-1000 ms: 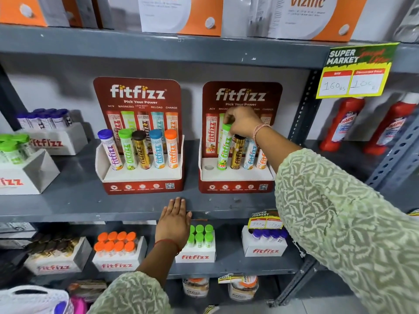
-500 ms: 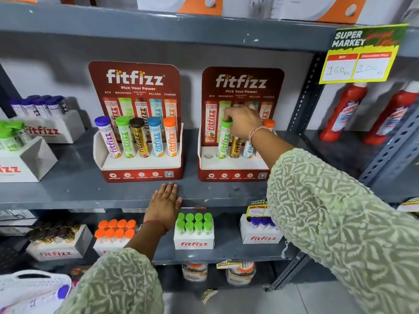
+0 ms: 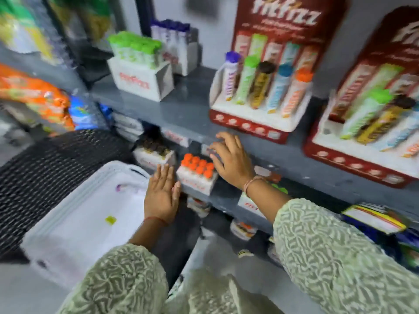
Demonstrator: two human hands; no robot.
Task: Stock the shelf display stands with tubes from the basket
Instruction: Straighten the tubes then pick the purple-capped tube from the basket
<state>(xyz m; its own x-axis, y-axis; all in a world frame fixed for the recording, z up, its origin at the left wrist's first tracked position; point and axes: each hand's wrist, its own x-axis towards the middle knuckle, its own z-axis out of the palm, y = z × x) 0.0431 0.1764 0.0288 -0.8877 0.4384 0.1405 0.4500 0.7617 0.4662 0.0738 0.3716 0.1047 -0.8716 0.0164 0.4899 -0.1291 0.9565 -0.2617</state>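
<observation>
The view is blurred and tilted. Two red fitfizz display stands sit on the grey shelf: the left stand (image 3: pixel 256 118) holds several coloured tubes, and the right stand (image 3: pixel 353 155) holds tubes too, its leftmost slot bare. A white basket (image 3: pixel 74 218) sits low at the left with a purple-capped tube (image 3: pixel 127 188) near its far end. My left hand (image 3: pixel 162 193) hovers flat and open at the basket's right rim. My right hand (image 3: pixel 231 159) is open with spread fingers at the shelf's front edge, below the left stand. Neither hand holds anything.
A white carton of orange-capped tubes (image 3: pixel 197 175) stands on the lower shelf between my hands. Cartons of green-capped (image 3: pixel 138 64) and purple-capped tubes (image 3: pixel 176 44) stand further left on the grey shelf. A black mesh surface (image 3: pixel 45 168) and snack packets (image 3: pixel 38 96) lie at the left.
My right hand has left the green tube in the right stand and dropped to the shelf edge. My left hand has come off the shelf toward the basket. The view has swung down and left.
</observation>
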